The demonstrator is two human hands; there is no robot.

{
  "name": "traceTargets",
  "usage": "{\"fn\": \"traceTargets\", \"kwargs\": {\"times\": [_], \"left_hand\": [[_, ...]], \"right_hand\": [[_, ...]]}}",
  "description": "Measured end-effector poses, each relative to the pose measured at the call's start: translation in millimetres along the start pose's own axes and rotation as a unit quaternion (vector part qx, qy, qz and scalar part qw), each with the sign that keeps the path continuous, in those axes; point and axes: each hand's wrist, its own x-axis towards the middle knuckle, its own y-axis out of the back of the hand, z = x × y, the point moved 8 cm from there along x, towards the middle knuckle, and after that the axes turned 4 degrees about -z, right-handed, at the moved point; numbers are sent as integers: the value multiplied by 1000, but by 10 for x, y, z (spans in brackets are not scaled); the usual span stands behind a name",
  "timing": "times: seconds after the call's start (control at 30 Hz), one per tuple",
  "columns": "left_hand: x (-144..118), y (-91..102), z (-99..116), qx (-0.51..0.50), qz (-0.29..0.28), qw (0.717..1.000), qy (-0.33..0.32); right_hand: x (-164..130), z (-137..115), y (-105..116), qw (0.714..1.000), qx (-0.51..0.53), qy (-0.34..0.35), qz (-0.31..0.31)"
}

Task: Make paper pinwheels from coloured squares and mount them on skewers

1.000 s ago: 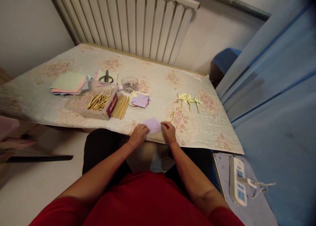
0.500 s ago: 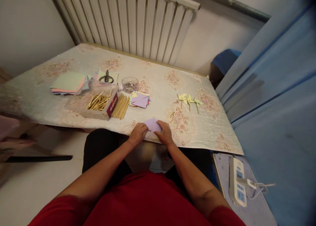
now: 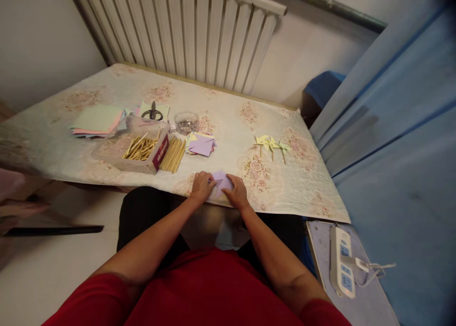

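Lilac paper square (image 3: 221, 181), partly folded, lies at the near edge of the worktop (image 3: 231, 121), pinned flat between both hands. Left hand (image 3: 201, 187) presses its left side with fingers (image 3: 210, 179) together on the sheet; right hand (image 3: 236, 193) lies on its right side, fingers flat and closed upon it. Beyond the left fingers sit loose wooden sticks (image 3: 173, 154), a box of sticks (image 3: 141, 148) and folded paper pieces (image 3: 201, 144). Beyond the right fingers, well apart, lie small pinwheels (image 3: 271, 144).
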Motion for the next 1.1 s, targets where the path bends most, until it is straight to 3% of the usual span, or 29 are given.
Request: {"fn": "traceTargets", "kwargs": {"times": [0.23,0.67,0.87,1.1], "left_hand": [[39,-43,18,-20,-28,999,1],[28,-50,49,9,-27,1000,-9],[131,-117,-13,30,-77,997,10],[156,-140,6,16,-81,996,-20]], "right_hand": [[-2,-33,17,1000,-1,5,-8],[8,-1,24,1000,9,-28,-8],[104,118,15,994,18,-105,-2],[244,206,-67,970,-21,-240,-25]]}}
